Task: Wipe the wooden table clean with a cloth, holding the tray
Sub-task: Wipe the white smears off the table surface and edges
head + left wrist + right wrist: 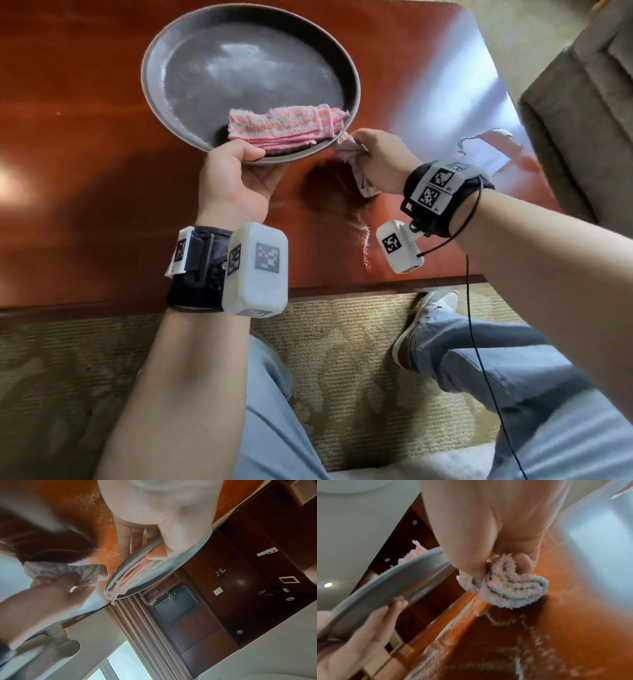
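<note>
My left hand (pixel 239 161) grips the near rim of a round grey tray (pixel 191 61), thumb on top (pixel 164 547) and fingers underneath (pixel 373 616), lifting it tilted above the wooden table (pixel 68 154). A folded pink cloth (pixel 284 126) lies in the tray's near part (pixel 135 570). My right hand (pixel 370 150) clutches a bunched pale pink cloth (pixel 356 168), pressed on the table just right of the tray (pixel 506 588). White powdery streaks (pixel 363 236) lie on the wood near that cloth (pixel 513 635).
The table's near edge (pixel 376 284) runs in front of my knees, with a woven rug (pixel 342 342) below. A grey sofa (pixel 589 102) stands past the table's right end. A shiny reflection with a thin cord shape (pixel 486 144) shows at the right.
</note>
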